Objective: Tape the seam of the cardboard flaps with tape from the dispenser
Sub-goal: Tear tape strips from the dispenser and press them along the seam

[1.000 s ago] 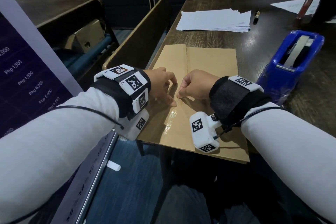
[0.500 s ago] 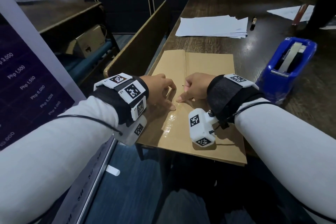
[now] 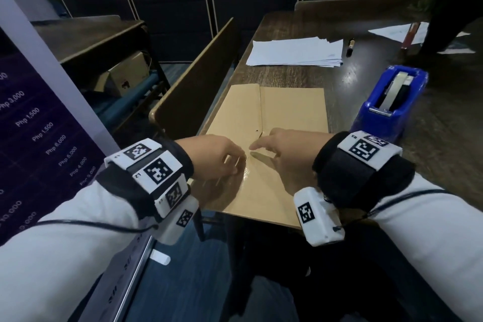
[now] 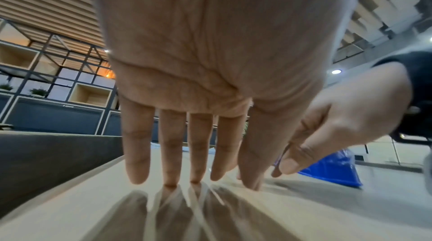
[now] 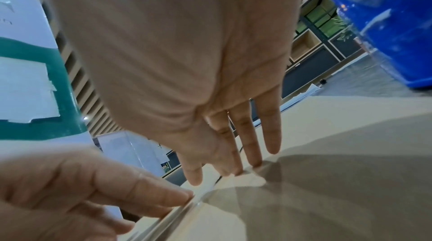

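Observation:
Two tan cardboard flaps (image 3: 292, 110) lie flat on the dark wooden table (image 3: 431, 165), their seam (image 3: 260, 112) running away from me. A glossy strip of clear tape (image 3: 247, 178) covers the near end of the seam. My left hand (image 3: 230, 162) rests on the left flap beside the tape; in the left wrist view its straight fingertips (image 4: 170, 182) touch the cardboard. My right hand (image 3: 264, 144) reaches in from the right, and its straight fingertips (image 5: 236, 171) touch the seam. The blue tape dispenser (image 3: 394, 102) stands to the right, apart from both hands.
A stack of white paper (image 3: 295, 52) and a marker (image 3: 350, 47) lie beyond the cardboard. A wooden bench back (image 3: 193, 86) runs along the table's left side. More papers (image 3: 397, 31) and a dark plant pot (image 3: 449, 29) are at the far right.
Both hands have uncurled: a second ago their fingers were bent, pressing at the seam; now the fingers are straight on the cardboard. The head view has tilted up.

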The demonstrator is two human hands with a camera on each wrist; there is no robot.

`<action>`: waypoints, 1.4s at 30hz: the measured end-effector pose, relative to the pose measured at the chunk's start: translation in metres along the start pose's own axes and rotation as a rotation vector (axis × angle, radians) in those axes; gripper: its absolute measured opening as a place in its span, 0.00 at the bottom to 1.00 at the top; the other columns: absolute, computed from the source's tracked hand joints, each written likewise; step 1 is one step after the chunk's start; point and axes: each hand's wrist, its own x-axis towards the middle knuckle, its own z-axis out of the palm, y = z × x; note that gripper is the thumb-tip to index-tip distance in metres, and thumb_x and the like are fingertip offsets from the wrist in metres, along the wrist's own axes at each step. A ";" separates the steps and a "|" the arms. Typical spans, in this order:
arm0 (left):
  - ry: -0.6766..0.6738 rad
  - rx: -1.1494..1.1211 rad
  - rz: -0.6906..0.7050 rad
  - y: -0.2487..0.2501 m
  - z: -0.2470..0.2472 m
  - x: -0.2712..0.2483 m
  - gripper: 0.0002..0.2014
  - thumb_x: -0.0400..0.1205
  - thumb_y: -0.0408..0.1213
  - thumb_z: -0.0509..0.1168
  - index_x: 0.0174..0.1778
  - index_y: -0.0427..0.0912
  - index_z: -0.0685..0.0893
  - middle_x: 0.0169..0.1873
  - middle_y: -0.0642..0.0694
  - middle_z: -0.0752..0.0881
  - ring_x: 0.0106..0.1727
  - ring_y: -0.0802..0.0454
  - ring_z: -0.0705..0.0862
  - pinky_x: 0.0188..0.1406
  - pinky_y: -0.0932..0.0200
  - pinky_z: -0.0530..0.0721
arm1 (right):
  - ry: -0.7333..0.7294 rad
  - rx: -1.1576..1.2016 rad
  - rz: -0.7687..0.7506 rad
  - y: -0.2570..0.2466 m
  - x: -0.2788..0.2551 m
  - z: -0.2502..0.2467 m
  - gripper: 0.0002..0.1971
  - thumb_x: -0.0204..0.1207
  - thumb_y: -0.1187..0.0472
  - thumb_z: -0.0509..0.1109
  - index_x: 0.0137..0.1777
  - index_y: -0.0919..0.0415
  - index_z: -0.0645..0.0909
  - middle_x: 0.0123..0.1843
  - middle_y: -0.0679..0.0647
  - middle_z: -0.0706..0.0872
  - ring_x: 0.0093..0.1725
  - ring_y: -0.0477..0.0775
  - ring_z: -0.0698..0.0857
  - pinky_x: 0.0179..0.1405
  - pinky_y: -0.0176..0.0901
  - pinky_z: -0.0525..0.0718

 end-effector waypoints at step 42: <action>0.056 0.291 -0.095 0.029 0.020 -0.003 0.24 0.86 0.49 0.50 0.77 0.46 0.70 0.73 0.46 0.69 0.55 0.42 0.82 0.52 0.52 0.83 | -0.163 -0.499 0.108 -0.019 0.016 0.010 0.25 0.86 0.57 0.55 0.82 0.46 0.59 0.73 0.59 0.63 0.68 0.61 0.74 0.59 0.49 0.78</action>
